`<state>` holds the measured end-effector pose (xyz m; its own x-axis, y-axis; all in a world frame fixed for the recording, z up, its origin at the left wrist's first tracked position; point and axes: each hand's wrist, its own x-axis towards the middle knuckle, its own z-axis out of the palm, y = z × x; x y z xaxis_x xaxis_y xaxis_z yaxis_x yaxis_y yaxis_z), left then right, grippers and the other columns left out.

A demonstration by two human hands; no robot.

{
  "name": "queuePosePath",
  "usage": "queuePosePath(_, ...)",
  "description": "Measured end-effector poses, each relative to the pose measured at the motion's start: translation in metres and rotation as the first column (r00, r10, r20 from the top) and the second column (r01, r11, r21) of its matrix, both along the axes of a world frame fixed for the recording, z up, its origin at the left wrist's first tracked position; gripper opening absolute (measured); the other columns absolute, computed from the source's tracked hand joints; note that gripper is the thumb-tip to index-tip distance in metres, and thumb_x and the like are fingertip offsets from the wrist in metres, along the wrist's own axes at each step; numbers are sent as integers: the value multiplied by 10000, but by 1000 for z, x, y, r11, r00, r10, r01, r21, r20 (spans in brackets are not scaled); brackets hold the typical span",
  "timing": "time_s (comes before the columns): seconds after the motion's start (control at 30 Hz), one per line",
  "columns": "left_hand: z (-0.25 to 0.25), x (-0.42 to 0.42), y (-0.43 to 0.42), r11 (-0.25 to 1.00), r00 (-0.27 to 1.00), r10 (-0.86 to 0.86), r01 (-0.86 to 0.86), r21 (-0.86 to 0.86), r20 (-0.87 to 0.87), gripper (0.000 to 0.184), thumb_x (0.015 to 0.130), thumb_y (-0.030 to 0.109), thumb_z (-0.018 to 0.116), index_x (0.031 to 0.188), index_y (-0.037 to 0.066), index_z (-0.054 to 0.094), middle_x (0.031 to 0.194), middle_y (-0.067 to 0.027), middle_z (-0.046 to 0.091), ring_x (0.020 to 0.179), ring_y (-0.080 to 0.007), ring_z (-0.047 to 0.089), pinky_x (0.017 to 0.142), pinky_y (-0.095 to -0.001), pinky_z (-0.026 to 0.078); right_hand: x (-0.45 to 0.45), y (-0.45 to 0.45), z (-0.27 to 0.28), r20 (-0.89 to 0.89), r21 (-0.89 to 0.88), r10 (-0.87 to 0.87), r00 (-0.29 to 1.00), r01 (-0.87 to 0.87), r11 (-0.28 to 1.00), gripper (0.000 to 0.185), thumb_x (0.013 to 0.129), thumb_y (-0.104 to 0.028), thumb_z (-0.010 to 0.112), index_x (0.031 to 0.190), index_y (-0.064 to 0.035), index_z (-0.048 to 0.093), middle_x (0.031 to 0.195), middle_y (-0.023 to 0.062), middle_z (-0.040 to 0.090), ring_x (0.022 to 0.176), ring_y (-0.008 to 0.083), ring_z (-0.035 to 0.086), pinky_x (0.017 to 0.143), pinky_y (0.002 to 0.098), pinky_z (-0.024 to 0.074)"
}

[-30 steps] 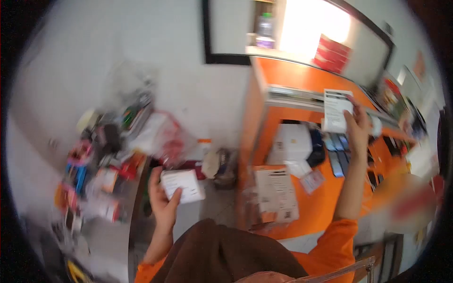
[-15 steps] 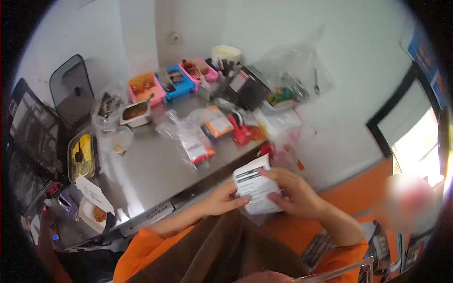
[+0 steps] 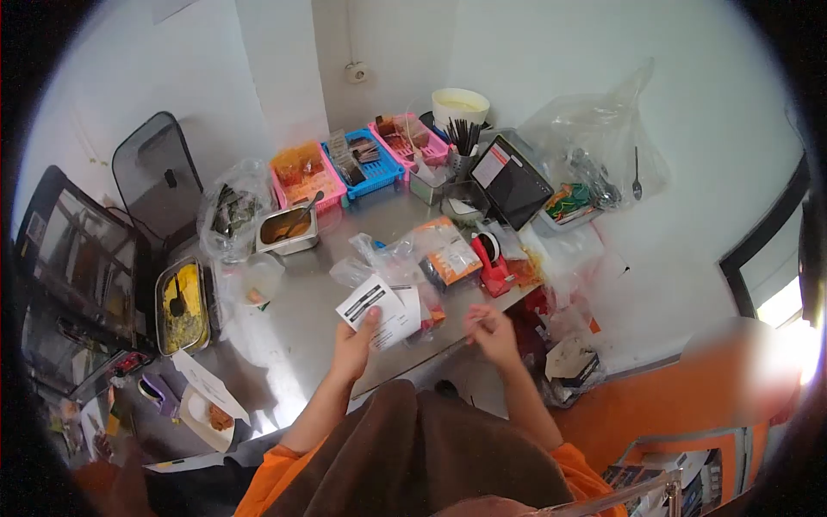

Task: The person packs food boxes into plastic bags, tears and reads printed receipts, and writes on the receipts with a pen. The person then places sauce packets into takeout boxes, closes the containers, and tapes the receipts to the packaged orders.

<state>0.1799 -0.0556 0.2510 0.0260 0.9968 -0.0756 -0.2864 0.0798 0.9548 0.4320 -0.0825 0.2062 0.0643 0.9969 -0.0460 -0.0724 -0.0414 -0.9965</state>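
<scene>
Printed white paper slips, like receipts [image 3: 389, 326], are held up over the metal table by my left hand [image 3: 355, 346], its thumb pressed on the front. Two slips overlap, and black bars cross the top of the front one. My right hand [image 3: 493, 334] is apart from the paper, by the table's front edge, with its fingers loosely bent and nothing visible in them. Beyond it stands a red tape dispenser [image 3: 494, 274]. Behind the slips lie clear plastic bags [image 3: 379, 255] and an orange and black packet [image 3: 449, 252].
Pink and blue baskets [image 3: 369, 164], a steel sauce pan [image 3: 287, 231] and a tablet [image 3: 510, 183] line the back. To the left are a tray of yellow food [image 3: 183, 306] and an open food box [image 3: 212, 405]. Another person [image 3: 732, 370], blurred, is at right.
Both hands held the paper low near my body before. Now the left hand has carried it left and over the table, two slips showing; the right hand has let go. My view has shifted.
</scene>
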Motion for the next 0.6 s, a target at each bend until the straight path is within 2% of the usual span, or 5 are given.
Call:
queuePosePath(0.07,-2,5,9,999,997,25,-22,-42,67,274,843,211,576,1030,11,559,934,-38,603,838,-108,540,732,-252,437,51,33,-37,321,139,-269,908,236,962,265,764,-58,593,1021,-12,552,916,64,599,785,136,557,676,276,453)
queuePosePath(0.13,5,13,19,999,994,-21,23,-23,105,268,835,189,586,1033,11,555,939,-44,605,839,-116,551,738,-258,443,98,66,-67,312,192,-421,852,377,906,225,744,-91,620,956,-18,593,893,81,606,793,170,564,724,300,444)
queuePosePath(0.37,30,59,43,997,989,-75,72,26,128,238,789,82,616,1010,23,551,937,-73,611,826,-167,590,710,-300,484,169,139,-136,690,-16,-112,715,170,985,253,802,-213,581,960,-17,604,887,75,609,768,175,568,701,312,474)
queuePosePath(0.47,38,80,51,993,991,-98,92,74,95,238,783,82,622,1004,18,561,929,-74,616,805,-155,592,694,-292,487,157,139,-94,410,-400,32,912,148,905,236,812,-234,575,936,-37,618,904,66,583,801,194,559,656,357,494)
queuePosePath(0.6,39,107,56,988,992,-114,108,109,47,254,782,92,629,1012,6,565,931,-70,619,803,-133,583,704,-275,478,164,143,-108,274,-349,64,959,37,936,275,780,-265,616,894,-15,631,819,74,600,670,162,575,505,296,462)
